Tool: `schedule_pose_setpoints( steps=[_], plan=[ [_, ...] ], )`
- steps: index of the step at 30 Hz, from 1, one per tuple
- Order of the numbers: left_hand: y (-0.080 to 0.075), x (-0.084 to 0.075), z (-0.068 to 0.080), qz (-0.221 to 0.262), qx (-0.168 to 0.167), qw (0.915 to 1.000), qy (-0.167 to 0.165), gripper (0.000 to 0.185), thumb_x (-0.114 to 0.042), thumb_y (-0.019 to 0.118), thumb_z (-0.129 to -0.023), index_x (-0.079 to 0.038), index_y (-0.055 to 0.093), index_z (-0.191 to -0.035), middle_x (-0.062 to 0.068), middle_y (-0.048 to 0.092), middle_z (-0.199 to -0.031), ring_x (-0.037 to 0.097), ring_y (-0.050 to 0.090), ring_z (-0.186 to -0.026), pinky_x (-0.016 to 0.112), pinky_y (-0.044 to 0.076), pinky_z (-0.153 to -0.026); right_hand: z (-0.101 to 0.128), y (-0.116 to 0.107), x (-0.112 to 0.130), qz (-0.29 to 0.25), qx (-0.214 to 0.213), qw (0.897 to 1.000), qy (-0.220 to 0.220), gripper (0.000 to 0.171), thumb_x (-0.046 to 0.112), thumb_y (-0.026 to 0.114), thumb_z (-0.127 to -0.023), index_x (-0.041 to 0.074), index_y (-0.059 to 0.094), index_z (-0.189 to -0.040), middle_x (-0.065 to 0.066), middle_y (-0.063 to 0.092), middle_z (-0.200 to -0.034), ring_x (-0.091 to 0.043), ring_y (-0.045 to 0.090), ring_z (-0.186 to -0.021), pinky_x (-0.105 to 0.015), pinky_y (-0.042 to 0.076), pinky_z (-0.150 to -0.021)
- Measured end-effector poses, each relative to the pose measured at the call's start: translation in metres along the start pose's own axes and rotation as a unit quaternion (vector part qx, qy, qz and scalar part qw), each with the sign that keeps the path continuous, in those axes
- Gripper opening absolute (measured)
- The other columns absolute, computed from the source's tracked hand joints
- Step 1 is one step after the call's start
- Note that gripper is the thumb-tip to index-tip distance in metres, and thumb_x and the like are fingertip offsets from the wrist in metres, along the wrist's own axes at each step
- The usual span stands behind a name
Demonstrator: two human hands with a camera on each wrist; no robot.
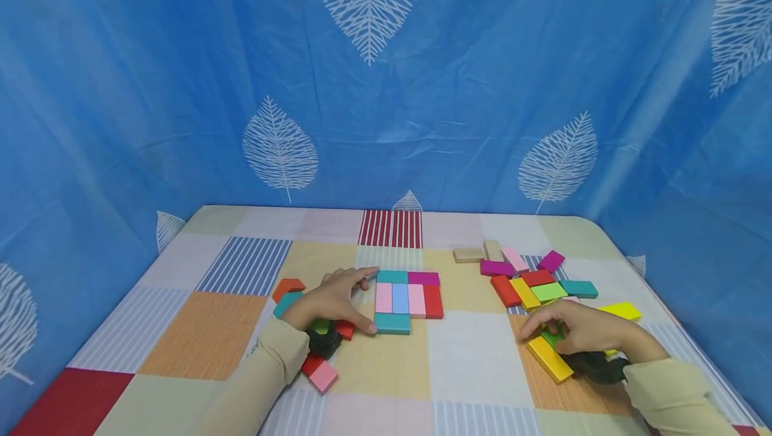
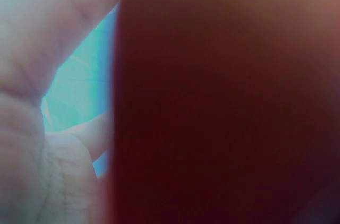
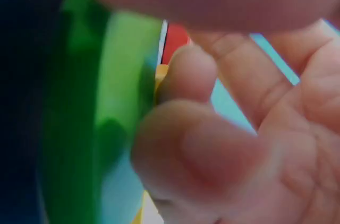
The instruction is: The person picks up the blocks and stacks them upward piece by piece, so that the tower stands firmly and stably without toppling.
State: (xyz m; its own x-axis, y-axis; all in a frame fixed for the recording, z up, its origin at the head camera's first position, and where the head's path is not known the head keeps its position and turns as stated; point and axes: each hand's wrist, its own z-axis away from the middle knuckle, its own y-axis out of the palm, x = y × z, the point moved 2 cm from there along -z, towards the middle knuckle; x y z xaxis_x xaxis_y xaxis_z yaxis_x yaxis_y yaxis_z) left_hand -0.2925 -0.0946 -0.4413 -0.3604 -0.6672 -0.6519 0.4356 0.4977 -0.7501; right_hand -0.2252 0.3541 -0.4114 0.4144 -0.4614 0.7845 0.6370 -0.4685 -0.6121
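Teal, magenta, pink, light blue and red rectangular blocks lie flat, side by side, as one joined panel (image 1: 400, 298) on the counter (image 1: 470, 355), which is covered by a patchwork-patterned cloth. At the far edge of the panel are a teal block (image 1: 392, 276) and a magenta block (image 1: 423, 278). Its middle row has, from the left, a pink block (image 1: 383, 297), a light blue block (image 1: 400, 302), another pink block (image 1: 416, 300) and a red block (image 1: 433, 301). At its near edge, on the left, is a second teal block (image 1: 392, 323).

Beside the panel's left side, the left hand (image 1: 334, 295) is open wide, gripping nothing. Its thumb tip is at the near left corner and its fingers are by the far left corner; whether they press, I cannot tell. Loose coloured blocks (image 1: 324, 377), among them orange, red and pink ones, lie to the left of the panel, around this wrist.

Well to the right of the panel, the right hand (image 1: 573, 325) is partly open, with bent fingers apart from the thumb, above a green block (image 1: 551, 337). Contact with this block is not clear. A glossy golden-yellow block (image 1: 550, 359) lies just nearer, and a mixed block pile (image 1: 537, 278) lies farther back.
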Motion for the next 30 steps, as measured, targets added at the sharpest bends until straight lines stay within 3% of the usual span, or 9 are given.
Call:
schedule_pose_setpoints(
  steps=[4,11,15,22,30],
  plan=[
    [0.0,0.001,0.0,-0.001,0.0,1.0,0.001,0.11,-0.042,0.099,-0.073,-0.01,0.044,-0.164,-0.005,0.054,-0.113,0.022,0.045,-0.115,0.043,0.037,-0.097,-0.003,0.001,0.004,0.027,0.01,1.0,-0.003,0.045,-0.012,0.077,-0.078,0.01,0.081,-0.117,0.0,0.076,-0.115,-0.016,0.058,-0.085,-0.025,0.045,-0.062],
    [-0.001,0.001,-0.001,-0.003,-0.001,1.0,0.002,0.11,-0.041,0.099,-0.073,-0.009,0.044,-0.164,-0.006,0.054,-0.113,0.023,0.045,-0.117,0.044,0.036,-0.097,-0.007,0.005,0.012,0.069,0.004,0.995,0.066,0.033,0.003,0.091,-0.08,0.018,0.079,-0.107,0.012,0.066,-0.101,-0.005,0.055,-0.096,-0.024,0.05,-0.084],
    [-0.001,0.0,-0.001,-0.003,0.0,1.0,0.001,0.11,-0.04,0.099,-0.074,-0.009,0.044,-0.164,-0.005,0.054,-0.113,0.023,0.045,-0.118,0.044,0.037,-0.099,-0.01,0.008,0.013,0.061,-0.013,0.995,0.083,0.032,0.01,0.093,-0.082,0.016,0.073,-0.106,0.011,0.062,-0.095,-0.009,0.055,-0.088,-0.026,0.05,-0.078],
    [-0.001,-0.002,0.0,-0.004,0.001,1.0,-0.009,0.11,-0.041,0.098,-0.074,-0.01,0.044,-0.164,-0.005,0.054,-0.114,0.022,0.045,-0.118,0.044,0.038,-0.099,-0.014,0.012,0.019,0.067,-0.04,0.994,0.081,0.029,0.006,0.092,-0.083,0.013,0.073,-0.104,0.009,0.062,-0.091,-0.01,0.055,-0.081,-0.023,0.051,-0.072],
    [-0.001,-0.002,0.0,0.001,0.001,1.0,-0.008,0.109,-0.04,0.098,-0.074,-0.011,0.044,-0.164,-0.005,0.054,-0.115,0.023,0.045,-0.12,0.045,0.038,-0.1,-0.041,0.035,0.04,0.081,-0.094,0.985,0.122,0.029,0.014,0.093,-0.084,0.014,0.072,-0.105,0.007,0.059,-0.084,-0.009,0.052,-0.069,-0.021,0.046,-0.061]
  ],
)
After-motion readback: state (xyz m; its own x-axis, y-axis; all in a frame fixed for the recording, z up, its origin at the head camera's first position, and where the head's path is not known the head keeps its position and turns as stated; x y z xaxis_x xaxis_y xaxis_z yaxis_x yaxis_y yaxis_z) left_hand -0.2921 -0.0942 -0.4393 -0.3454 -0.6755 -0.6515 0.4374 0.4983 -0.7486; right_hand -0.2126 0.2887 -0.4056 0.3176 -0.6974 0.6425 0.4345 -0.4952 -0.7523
